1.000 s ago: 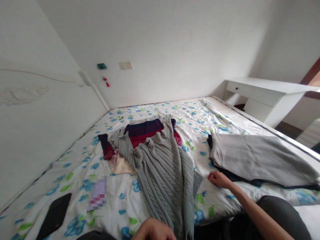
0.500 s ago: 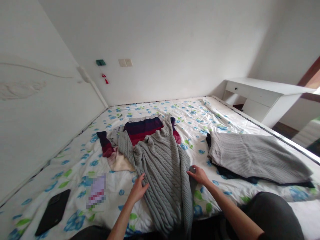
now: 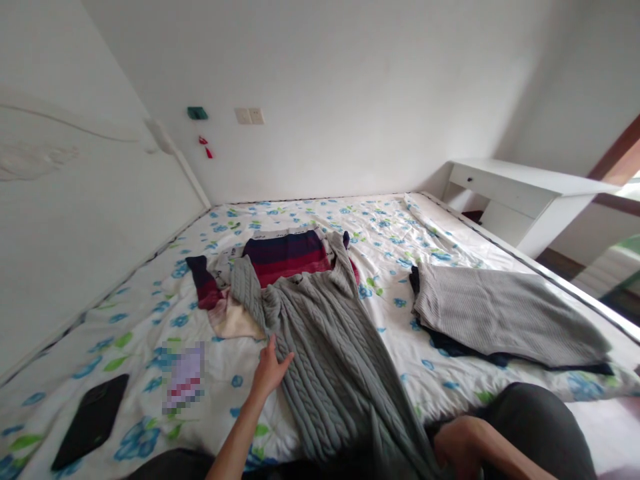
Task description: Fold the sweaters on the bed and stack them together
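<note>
A grey cable-knit sweater (image 3: 335, 353) lies spread out, its lower end running down towards my lap. My left hand (image 3: 270, 373) rests at its left edge, thumb and index finger apart, touching the knit. Low at the right, my right hand (image 3: 463, 440) is closed on the sweater's lower right edge; its fingertips are hidden. Under the sweater's upper part lies a navy and burgundy striped knit garment (image 3: 285, 253) with a light patterned band and a cream part at the left.
Folded grey ribbed clothing (image 3: 505, 313) lies on a dark garment at the right of the flowered bedsheet (image 3: 385, 233). A black phone (image 3: 90, 420) and a blurred lilac item (image 3: 186, 377) lie at the left. A white desk (image 3: 520, 193) stands beyond the bed's right edge.
My right hand has moved from the sweater's right side down towards my lap, drawing the lower right edge outward and flattening the folded side. My left hand has shifted slightly up and left.
</note>
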A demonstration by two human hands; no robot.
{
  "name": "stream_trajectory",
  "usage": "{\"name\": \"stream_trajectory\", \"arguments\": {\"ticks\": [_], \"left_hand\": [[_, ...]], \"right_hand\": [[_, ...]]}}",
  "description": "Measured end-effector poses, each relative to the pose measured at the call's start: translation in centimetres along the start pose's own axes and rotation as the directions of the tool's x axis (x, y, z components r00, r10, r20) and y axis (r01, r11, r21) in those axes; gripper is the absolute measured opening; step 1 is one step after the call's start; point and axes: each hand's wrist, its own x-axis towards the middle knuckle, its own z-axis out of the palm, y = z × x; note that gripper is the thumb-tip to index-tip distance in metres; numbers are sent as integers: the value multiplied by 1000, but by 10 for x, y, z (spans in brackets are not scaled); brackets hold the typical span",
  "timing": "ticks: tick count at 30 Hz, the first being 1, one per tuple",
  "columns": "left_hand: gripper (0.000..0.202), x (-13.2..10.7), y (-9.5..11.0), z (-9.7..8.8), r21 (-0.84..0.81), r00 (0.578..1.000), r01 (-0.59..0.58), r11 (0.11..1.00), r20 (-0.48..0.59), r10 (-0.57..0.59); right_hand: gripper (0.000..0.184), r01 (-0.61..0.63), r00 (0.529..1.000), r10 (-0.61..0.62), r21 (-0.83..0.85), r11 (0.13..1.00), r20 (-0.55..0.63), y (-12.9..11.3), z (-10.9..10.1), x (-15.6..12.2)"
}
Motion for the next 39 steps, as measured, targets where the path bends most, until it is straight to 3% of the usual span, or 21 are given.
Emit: {"name": "stream_trajectory", "arguments": {"ticks": [2,5,8,10,12,14,16,17,19,21,22,23,25,26,27,28,30,33,35,37,39], "left_hand": [[87,4,6,-1,-33,996,53,998,-73,-56],[86,8,15,-8,-97,983,171,981,-56,-177],[66,4,26,-18,-143,984,132,981,139,-112],[45,-6,36,-23,-158,922,30,987,385,34],[27,-21,46,-24,-189,748,-56,980,642,167],[22,-40,57,-23,-239,479,-107,965,838,261],[21,-58,69,-22,-284,204,-125,951,930,305],[23,-65,74,-24,-292,109,-122,949,946,305],[37,-70,83,-31,-280,31,-96,955,958,284],[56,-63,87,-44,-253,71,-57,966,964,257],[60,-54,88,-51,-252,160,-43,967,953,256],[61,-42,86,-57,-261,307,-39,965,916,260],[59,-14,79,-66,-285,686,-62,957,684,248],[61,1,74,-68,-281,837,-75,957,504,214],[66,15,68,-68,-264,928,-76,961,334,165],[72,28,61,-66,-237,971,-62,970,211,114],[83,49,49,-57,-175,993,1,985,113,19],[82,67,41,-40,-93,979,79,992,197,-60],[70,74,44,-31,-85,959,76,993,278,-49],[56,80,51,-25,-113,945,52,992,326,-12],[43,84,60,-21,-151,934,33,988,356,23]], "right_hand": [[21,-5,990,9,-23,1000,140,2,-9,0],[27,-4,993,8,-34,999,116,-4,-44,13],[31,34,998,-30,78,996,-54,-22,-82,39],[35,79,954,-25,169,982,-300,-38,-98,63],[47,92,840,52,235,968,-541,-53,-107,89],[59,67,777,137,297,953,-614,-66,-111,112],[64,55,755,185,342,938,-629,-76,-114,131],[66,60,744,194,354,933,-639,-80,-115,138],[66,72,734,192,357,931,-652,-88,-117,146],[56,72,760,159,324,943,-630,-92,-117,144],[48,67,785,129,290,955,-606,-93,-116,140],[39,64,814,92,246,967,-573,-93,-114,135],[20,98,895,-22,149,984,-445,-90,-108,117],[12,135,936,-91,107,985,-340,-88,-103,107],[11,177,965,-157,80,981,-210,-85,-98,96],[20,208,977,-204,74,975,-58,-82,-91,86],[35,190,942,-215,116,975,258,-77,-79,67],[34,46,832,-155,212,976,533,-70,-71,49],[29,59,877,-167,244,968,450,-69,-81,47],[23,172,964,-213,234,957,160,-72,-101,54],[22,292,945,-251,203,934,-208,-83,-125,70]]}}
